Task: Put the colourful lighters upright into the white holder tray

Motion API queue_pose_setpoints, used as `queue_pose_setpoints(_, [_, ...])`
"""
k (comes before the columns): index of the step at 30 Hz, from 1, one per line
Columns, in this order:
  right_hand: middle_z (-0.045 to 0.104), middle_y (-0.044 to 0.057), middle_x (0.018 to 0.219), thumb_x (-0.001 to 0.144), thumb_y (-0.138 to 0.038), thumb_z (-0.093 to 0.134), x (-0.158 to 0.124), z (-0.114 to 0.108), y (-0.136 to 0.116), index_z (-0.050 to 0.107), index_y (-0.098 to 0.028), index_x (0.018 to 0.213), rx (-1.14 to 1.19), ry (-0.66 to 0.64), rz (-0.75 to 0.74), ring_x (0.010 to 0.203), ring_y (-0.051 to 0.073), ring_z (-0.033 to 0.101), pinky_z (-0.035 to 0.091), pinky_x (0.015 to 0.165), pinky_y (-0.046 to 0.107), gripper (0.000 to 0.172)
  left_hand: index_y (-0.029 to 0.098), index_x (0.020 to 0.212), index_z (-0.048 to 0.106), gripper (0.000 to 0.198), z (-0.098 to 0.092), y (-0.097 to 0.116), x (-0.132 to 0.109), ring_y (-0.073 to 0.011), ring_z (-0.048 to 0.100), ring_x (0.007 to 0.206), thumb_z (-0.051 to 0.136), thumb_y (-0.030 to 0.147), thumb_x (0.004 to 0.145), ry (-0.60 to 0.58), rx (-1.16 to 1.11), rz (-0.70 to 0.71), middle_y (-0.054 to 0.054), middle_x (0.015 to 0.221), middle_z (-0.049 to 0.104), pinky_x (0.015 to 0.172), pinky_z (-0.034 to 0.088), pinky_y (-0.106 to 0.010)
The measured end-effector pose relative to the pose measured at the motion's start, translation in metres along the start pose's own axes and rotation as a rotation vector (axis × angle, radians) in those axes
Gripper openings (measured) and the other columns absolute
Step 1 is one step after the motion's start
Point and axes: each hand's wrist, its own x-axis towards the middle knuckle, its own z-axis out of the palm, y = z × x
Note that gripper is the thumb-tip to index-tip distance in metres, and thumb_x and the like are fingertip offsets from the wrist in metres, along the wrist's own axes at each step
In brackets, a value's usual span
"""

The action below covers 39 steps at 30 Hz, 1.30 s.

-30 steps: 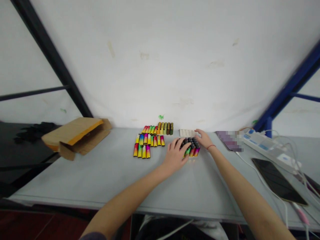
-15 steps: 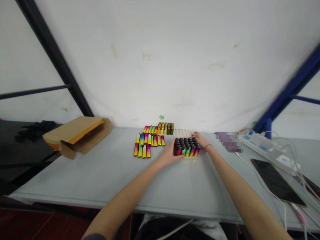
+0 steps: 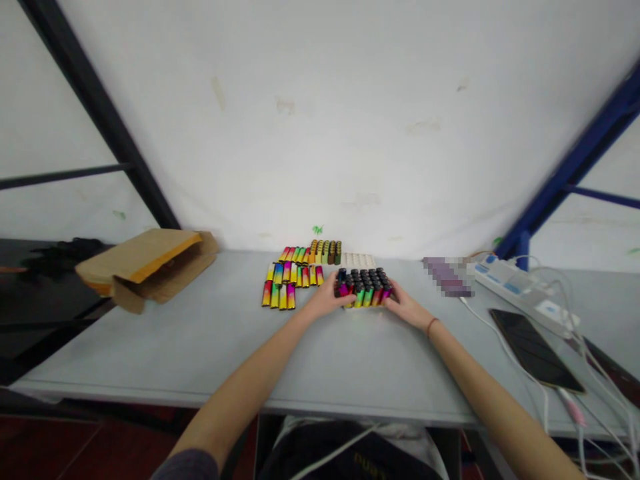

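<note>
A block of upright, shiny rainbow tubes with black tops (image 3: 369,288) stands in tight rows on the table, a thin pale base showing under its front edge. My left hand (image 3: 327,298) is closed round the block's left end, with the thumb along the front. At the other end, my right hand (image 3: 404,305) grips the right side, thumb at the front corner; its other fingers are partly hidden. Near my left hand one dark-topped tube (image 3: 343,280) stands higher than its neighbours. Left of the block, loose rainbow tubes (image 3: 283,274) lie in several rows.
Behind are an upright group of open-topped tubes (image 3: 326,252) and a white holed tray (image 3: 358,261). An opened cardboard box (image 3: 145,263) lies at the left. On the right are a black phone (image 3: 535,350), a power strip (image 3: 525,293), cables and a blurred-out purple item (image 3: 447,277).
My right hand has come from behind the block's right corner down to its right side and now grips it. The left hand stays on the left end. The whole view has shifted slightly.
</note>
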Motion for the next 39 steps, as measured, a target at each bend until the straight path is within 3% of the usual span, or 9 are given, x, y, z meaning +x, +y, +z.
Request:
queue_pose_setpoints(3, [0.059,0.017,0.139,0.076,-0.069,0.067,-0.002,0.008,-0.013,0.048,-0.017,0.143,0.022,-0.034,-0.013,0.128,0.033,0.056,0.041,0.112,0.051,0.086,0.017,0.12,0.054,0.052,-0.002,-0.003,0.0,-0.0225,0.063,0.099,0.074,0.026,0.073,0.028,0.111,0.004,-0.006,0.107,0.066,0.097,0.051,-0.042])
queue_pose_setpoints(9, [0.063,0.017,0.132,0.072,-0.054,0.077,-0.001,0.017,-0.021,0.054,-0.015,0.134,-0.091,0.016,-0.074,0.12,0.033,0.06,0.046,0.106,0.051,0.076,0.015,0.109,0.057,0.039,0.007,-0.007,0.003,-0.0253,0.061,0.104,0.069,0.018,0.071,-0.034,0.171,0.089,-0.009,0.108,0.066,0.101,0.048,-0.044])
queue_pose_setpoints(15, [0.067,0.015,0.124,0.072,-0.048,0.076,-0.001,0.018,-0.013,0.057,-0.015,0.126,-0.155,0.026,-0.085,0.11,0.031,0.064,0.05,0.1,0.048,0.065,0.016,0.112,0.055,0.031,0.01,0.001,0.0,-0.0216,0.063,0.098,0.061,0.025,0.084,0.141,0.098,0.008,-0.007,0.103,0.068,0.098,0.051,-0.041])
queue_pose_setpoints(22, [0.068,0.015,0.12,0.074,-0.044,0.073,-0.001,0.018,-0.013,0.057,-0.016,0.122,-0.169,0.018,-0.066,0.107,0.03,0.065,0.052,0.097,0.047,0.057,0.016,0.115,0.053,0.033,0.015,0.003,-0.003,-0.0243,0.066,0.101,0.063,0.024,0.084,0.133,0.132,0.015,-0.01,0.108,0.069,0.097,0.052,-0.043])
queue_pose_setpoints(26, [0.069,0.015,0.119,0.077,-0.043,0.07,-0.002,0.017,-0.015,0.057,-0.015,0.12,-0.184,0.01,-0.067,0.105,0.03,0.065,0.052,0.096,0.047,0.052,0.017,0.12,0.051,0.036,0.017,0.009,0.0,-0.0223,0.066,0.107,0.062,0.027,0.087,0.24,0.071,-0.005,-0.01,0.114,0.069,0.101,0.05,-0.04])
queue_pose_setpoints(29, [0.068,0.015,0.121,0.078,-0.044,0.068,-0.003,0.017,-0.015,0.058,-0.016,0.117,-0.186,0.002,-0.073,0.108,0.031,0.064,0.05,0.098,0.047,0.049,0.018,0.119,0.053,0.035,-0.002,0.017,0.003,-0.0221,0.066,0.107,0.062,0.029,0.088,0.376,0.07,-0.082,-0.01,0.114,0.069,0.101,0.049,-0.039])
queue_pose_setpoints(33, [0.068,0.015,0.117,0.079,-0.046,0.067,-0.003,0.018,-0.016,0.059,-0.015,0.114,-0.192,-0.005,-0.062,0.106,0.03,0.064,0.051,0.097,0.046,0.047,0.017,0.112,0.058,0.032,-0.059,0.025,0.009,-0.0245,0.068,0.102,0.065,0.032,0.084,0.468,0.241,-0.295,-0.011,0.11,0.071,0.093,0.052,-0.037])
queue_pose_setpoints(36, [0.068,0.014,0.115,0.078,-0.045,0.068,-0.003,0.018,-0.015,0.059,-0.015,0.113,-0.203,-0.002,-0.052,0.103,0.03,0.064,0.051,0.096,0.045,0.046,0.015,0.11,0.059,0.032,-0.098,0.027,0.015,-0.028,0.07,0.1,0.064,0.032,0.083,0.435,0.48,-0.475,-0.015,0.108,0.073,0.087,0.053,-0.037])
queue_pose_setpoints(39, [0.069,0.014,0.114,0.078,-0.043,0.068,-0.003,0.019,-0.015,0.06,-0.016,0.11,-0.212,0.0,-0.046,0.103,0.03,0.064,0.051,0.094,0.045,0.042,0.014,0.113,0.058,0.04,-0.113,0.027,0.026,-0.0311,0.07,0.103,0.067,0.035,0.08,0.308,0.703,-0.58,-0.019,0.111,0.073,0.083,0.053,-0.035])
